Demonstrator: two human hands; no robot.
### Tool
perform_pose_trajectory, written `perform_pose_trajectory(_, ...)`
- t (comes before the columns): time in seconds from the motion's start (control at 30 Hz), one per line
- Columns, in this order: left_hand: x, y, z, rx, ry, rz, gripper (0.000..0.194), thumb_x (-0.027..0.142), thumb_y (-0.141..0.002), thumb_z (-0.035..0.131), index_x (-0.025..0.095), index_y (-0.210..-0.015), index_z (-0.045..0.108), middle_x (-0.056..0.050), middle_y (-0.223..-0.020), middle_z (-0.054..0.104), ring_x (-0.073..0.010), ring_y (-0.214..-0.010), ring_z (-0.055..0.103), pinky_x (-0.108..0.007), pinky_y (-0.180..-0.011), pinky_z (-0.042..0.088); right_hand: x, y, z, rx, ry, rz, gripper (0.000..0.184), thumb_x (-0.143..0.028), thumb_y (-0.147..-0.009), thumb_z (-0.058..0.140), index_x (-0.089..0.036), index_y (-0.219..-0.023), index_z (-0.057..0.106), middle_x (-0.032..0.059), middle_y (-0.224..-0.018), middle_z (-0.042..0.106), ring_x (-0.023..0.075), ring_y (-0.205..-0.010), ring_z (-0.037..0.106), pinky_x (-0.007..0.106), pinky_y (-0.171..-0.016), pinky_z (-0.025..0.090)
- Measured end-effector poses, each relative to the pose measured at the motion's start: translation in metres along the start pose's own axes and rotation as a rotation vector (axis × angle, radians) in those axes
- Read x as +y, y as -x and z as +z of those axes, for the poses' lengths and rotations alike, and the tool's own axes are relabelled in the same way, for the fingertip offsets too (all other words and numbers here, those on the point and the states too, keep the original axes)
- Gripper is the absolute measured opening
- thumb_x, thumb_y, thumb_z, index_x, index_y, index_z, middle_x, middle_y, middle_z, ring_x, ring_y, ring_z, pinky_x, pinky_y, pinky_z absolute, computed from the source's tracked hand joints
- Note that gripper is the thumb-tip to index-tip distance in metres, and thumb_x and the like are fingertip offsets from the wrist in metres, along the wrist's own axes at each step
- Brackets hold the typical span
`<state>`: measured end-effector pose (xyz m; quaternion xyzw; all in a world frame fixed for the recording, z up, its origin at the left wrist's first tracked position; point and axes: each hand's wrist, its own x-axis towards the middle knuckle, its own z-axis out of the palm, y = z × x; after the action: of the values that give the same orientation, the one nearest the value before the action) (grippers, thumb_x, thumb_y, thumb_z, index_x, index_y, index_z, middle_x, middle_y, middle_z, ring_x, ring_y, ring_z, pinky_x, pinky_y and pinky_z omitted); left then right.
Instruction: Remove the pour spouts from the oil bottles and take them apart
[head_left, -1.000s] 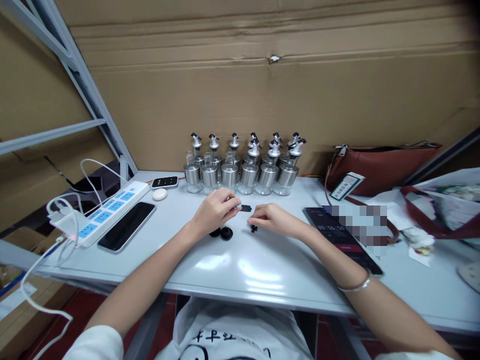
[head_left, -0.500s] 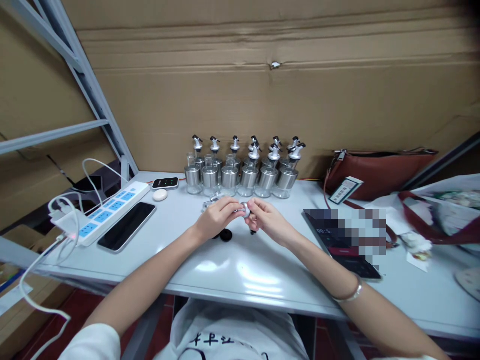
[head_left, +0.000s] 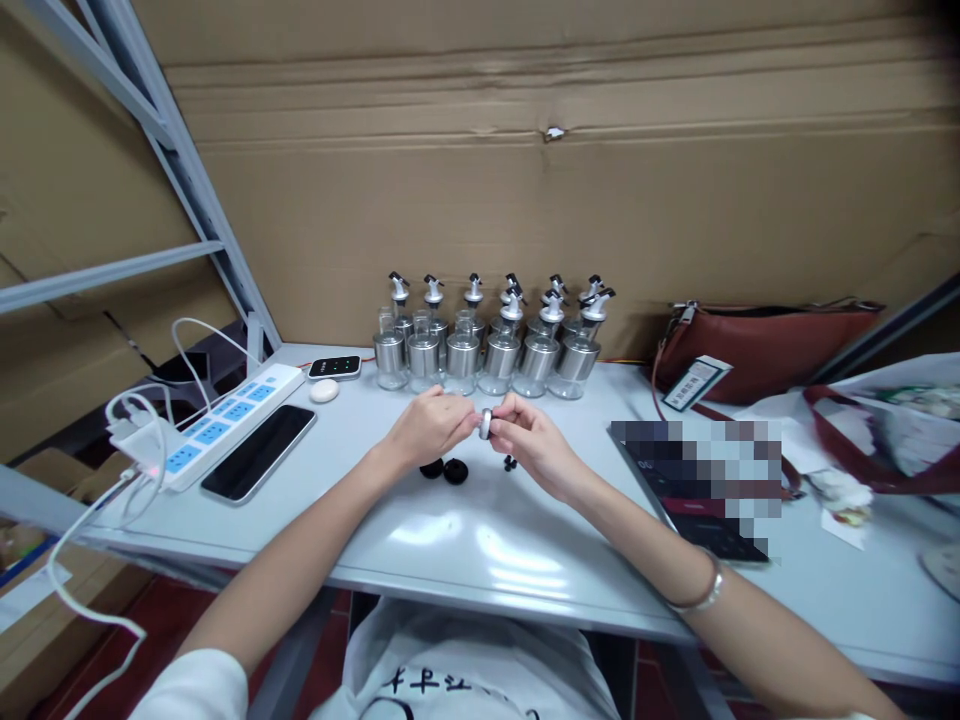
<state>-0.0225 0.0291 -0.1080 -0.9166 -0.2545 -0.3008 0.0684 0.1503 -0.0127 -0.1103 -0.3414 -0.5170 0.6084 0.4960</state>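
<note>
My right hand (head_left: 531, 442) pinches a small silver ring-shaped cap (head_left: 486, 425) above the table, between thumb and fingertips. My left hand (head_left: 433, 430) is closed, its fingertips against the cap's left side; what lies inside those fingers is hidden. Below the left hand, a round black cap (head_left: 455, 471) and another black disc (head_left: 431, 468) rest on the table. Some tiny black parts (head_left: 511, 463) lie under my right hand. Behind both hands, glass bottles with steel sleeves (head_left: 463, 355) stand in two rows. Several carry silver-and-black pourers (head_left: 552, 306); three in front have bare necks.
On the left are a white power strip (head_left: 225, 420), a phone (head_left: 259, 453), a small black-faced device (head_left: 335, 368) and a white round case (head_left: 324, 391). A tablet (head_left: 675, 500), partly pixelated, and a brown bag (head_left: 780, 350) lie right. Cardboard (head_left: 480, 200) stands behind.
The silver cap has tilted and shifted slightly left, showing its ring shape. My left hand has turned more palm-down and covers the silver parts behind it. The view has shifted slightly.
</note>
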Motion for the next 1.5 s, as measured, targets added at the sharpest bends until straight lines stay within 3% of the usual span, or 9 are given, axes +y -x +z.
perform_pose_trajectory(0.23,-0.007,-0.002,-0.007,-0.135,0.233,-0.069,0.054,0.042,-0.098,0.016,0.017,-0.063,0.048,0.002,-0.057,0.055,-0.0097,-0.052,0.045,-0.025,-0.063,0.033,0.004,0.003,0.002,0.026,0.461,-0.282,0.022,-0.026,-0.069,0.060,-0.021,-0.068,0.039,-0.0049,-0.060,0.044,0.0100,-0.054,0.038,0.024,-0.053,0.031)
perform_pose_trajectory(0.53,-0.007,-0.001,-0.011,-0.200,0.336,-0.109,0.050,0.040,-0.097,0.020,0.017,-0.057,0.038,0.003,-0.051,0.046,-0.0088,-0.047,0.038,-0.022,-0.049,0.028,-0.006,0.000,-0.008,-0.172,1.371,-1.211,0.019,-0.007,-0.081,0.046,-0.021,-0.068,0.043,-0.0002,-0.061,0.052,0.0138,-0.058,0.043,0.028,-0.055,0.032)
perform_pose_trajectory(0.63,-0.005,-0.001,-0.009,-0.100,0.254,-0.101,0.052,0.039,-0.098,0.017,0.017,-0.055,0.036,0.003,-0.048,0.044,-0.0085,-0.045,0.036,-0.022,-0.049,0.028,-0.005,0.001,-0.007,-0.134,1.247,-1.110,0.011,-0.011,-0.081,0.050,-0.021,-0.077,0.046,0.0015,-0.071,0.057,0.0142,-0.064,0.048,0.028,-0.058,0.036)
perform_pose_trajectory(0.83,0.003,-0.002,-0.001,0.334,-0.100,0.111,0.049,0.028,-0.099,0.017,0.017,-0.058,0.043,0.003,-0.048,0.049,-0.0094,-0.044,0.035,-0.026,-0.056,0.031,-0.001,0.009,0.004,0.011,0.479,-0.377,0.017,-0.036,-0.089,0.047,-0.022,-0.083,0.040,-0.0037,-0.065,0.052,0.0104,-0.054,0.048,0.025,-0.053,0.037)
perform_pose_trajectory(0.93,0.002,-0.001,0.000,0.353,-0.173,0.082,0.051,0.029,-0.099,0.015,0.017,-0.058,0.044,0.002,-0.048,0.050,-0.0099,-0.045,0.038,-0.026,-0.057,0.031,-0.002,0.009,0.010,-0.031,0.259,-0.188,0.025,-0.042,-0.086,0.052,-0.021,-0.079,0.040,-0.0052,-0.061,0.056,0.0081,-0.046,0.047,0.024,-0.050,0.035)
perform_pose_trajectory(1.03,-0.003,-0.001,-0.004,0.190,-0.099,0.056,0.055,0.034,-0.099,0.013,0.016,-0.059,0.046,0.002,-0.050,0.053,-0.0095,-0.046,0.040,-0.026,-0.057,0.030,-0.002,0.007,0.012,-0.016,0.133,-0.110,0.031,-0.043,-0.078,0.062,-0.021,-0.075,0.041,-0.0047,-0.058,0.059,0.0083,-0.045,0.048,0.023,-0.049,0.035)
perform_pose_trajectory(1.17,-0.010,-0.002,-0.010,-0.111,0.085,-0.031,0.058,0.039,-0.099,0.011,0.016,-0.066,0.052,0.002,-0.057,0.058,-0.0097,-0.053,0.049,-0.025,-0.061,0.032,0.003,0.008,0.015,0.086,0.203,-0.138,0.032,-0.042,-0.074,0.065,-0.020,-0.070,0.041,-0.0005,-0.062,0.063,0.0103,-0.050,0.055,0.023,-0.050,0.039)
perform_pose_trajectory(1.27,-0.011,-0.001,-0.010,-0.185,0.128,-0.096,0.060,0.044,-0.098,0.009,0.016,-0.068,0.053,0.000,-0.059,0.058,-0.0114,-0.056,0.050,-0.026,-0.065,0.033,0.006,0.012,0.016,0.134,0.399,-0.255,0.027,-0.035,-0.076,0.062,-0.020,-0.069,0.041,-0.0005,-0.063,0.062,0.0111,-0.053,0.056,0.024,-0.053,0.043)
perform_pose_trajectory(1.5,-0.013,-0.001,-0.011,-0.186,0.188,-0.122,0.062,0.046,-0.096,0.006,0.016,-0.064,0.050,-0.001,-0.057,0.053,-0.0114,-0.053,0.045,-0.025,-0.059,0.033,0.009,0.011,0.005,0.110,1.110,-0.948,0.011,-0.012,-0.082,0.053,-0.019,-0.076,0.048,0.0012,-0.066,0.061,0.0109,-0.058,0.056,0.021,-0.056,0.044)
